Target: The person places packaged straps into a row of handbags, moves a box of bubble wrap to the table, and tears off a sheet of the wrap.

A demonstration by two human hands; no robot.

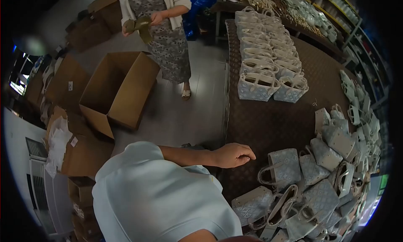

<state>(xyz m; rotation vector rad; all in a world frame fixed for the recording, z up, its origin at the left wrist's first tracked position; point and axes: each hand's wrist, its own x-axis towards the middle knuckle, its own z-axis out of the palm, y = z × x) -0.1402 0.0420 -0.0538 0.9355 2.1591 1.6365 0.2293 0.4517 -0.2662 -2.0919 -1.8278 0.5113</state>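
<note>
The left hand (233,155), loosely closed, is over the desk (273,122) by its near edge, beside heaped handbags (321,196); the right hand, out of view, cannot be judged.

"Where does my feed put me?"
"A bag workshop or packing room, I'd say: handbags (257,91) in rows, more in a heap (321,196), on a broad tabletop (273,120), an open carton (131,87) on the floor (168,120), laden shelves (353,32) alongside."
</note>
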